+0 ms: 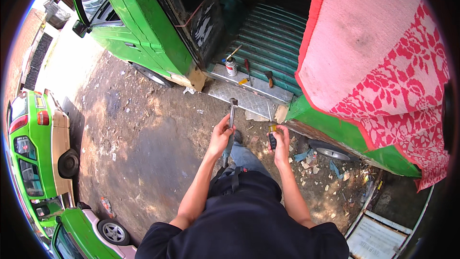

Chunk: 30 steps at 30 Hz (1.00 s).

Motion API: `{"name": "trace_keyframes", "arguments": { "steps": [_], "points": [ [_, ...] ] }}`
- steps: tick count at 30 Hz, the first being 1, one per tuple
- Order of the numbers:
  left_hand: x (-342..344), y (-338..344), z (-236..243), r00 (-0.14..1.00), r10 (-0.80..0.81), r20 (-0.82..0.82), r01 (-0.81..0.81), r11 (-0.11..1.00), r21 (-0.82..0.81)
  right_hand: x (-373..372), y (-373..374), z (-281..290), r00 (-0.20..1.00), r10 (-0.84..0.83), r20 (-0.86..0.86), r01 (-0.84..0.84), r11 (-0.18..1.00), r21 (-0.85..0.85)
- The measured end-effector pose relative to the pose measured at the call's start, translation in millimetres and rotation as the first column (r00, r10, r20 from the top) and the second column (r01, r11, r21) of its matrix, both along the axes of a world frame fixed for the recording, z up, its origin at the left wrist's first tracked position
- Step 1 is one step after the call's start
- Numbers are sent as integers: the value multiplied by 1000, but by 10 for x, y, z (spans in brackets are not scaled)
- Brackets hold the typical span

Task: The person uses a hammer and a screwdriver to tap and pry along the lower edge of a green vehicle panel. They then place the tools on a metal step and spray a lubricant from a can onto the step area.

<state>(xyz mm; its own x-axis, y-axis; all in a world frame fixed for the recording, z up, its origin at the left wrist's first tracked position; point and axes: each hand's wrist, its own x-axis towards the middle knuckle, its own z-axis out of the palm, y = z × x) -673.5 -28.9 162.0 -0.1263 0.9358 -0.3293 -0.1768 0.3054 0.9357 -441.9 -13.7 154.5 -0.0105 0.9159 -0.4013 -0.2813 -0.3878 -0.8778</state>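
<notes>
My left hand (220, 134) is closed around the shaft of a hammer (233, 111), its metal head pointing up and away from me. In my right hand (282, 145) is a screwdriver (273, 140) with a yellow and black handle, its thin blade pointing forward. Both tools are held apart in front of my body, short of the metal step plate (242, 98) of a green vehicle. On the ledge beyond stand a white and red can (231, 67) with a brush-like stick across its top, a red-handled tool (247, 64), a small yellow object (243, 81) and a wooden-handled scraper (270, 80).
A ribbed green floor (273, 33) lies inside the vehicle. Pink patterned cloth (378, 52) hangs over its right side. More green vehicles (29, 148) stand at left. Rubble (314, 170) litters the ground at right, near a white metal frame (378, 232).
</notes>
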Motion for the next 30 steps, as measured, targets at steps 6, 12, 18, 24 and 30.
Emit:
{"name": "trace_keyframes", "arguments": {
  "steps": [6, 12, 18, 24, 30],
  "points": [
    [-314, 735, -173, 989, -145, -2, 145, 989, -5, -462, 651, -153, 994, -111, 0, 111, 994, -2],
    [-494, 1645, -344, 971, -240, -3, 240, 970, -34, -811, 1320, -268, 974, -212, 81, 207, 976, 63],
    [-600, 2526, -551, 916, -400, -17, 399, 916, -50, -1168, 1822, -666, 900, -355, 253, 333, 935, 126],
    [-619, 3233, -1216, 872, -485, -61, 482, 874, -57, -1409, 2280, -1204, 763, -557, 329, 539, 829, 151],
    [-342, 3635, -2085, 891, -433, -137, 431, 901, -49, -1293, 2690, -2110, 707, -560, 433, 563, 815, 136]
  ]
}}
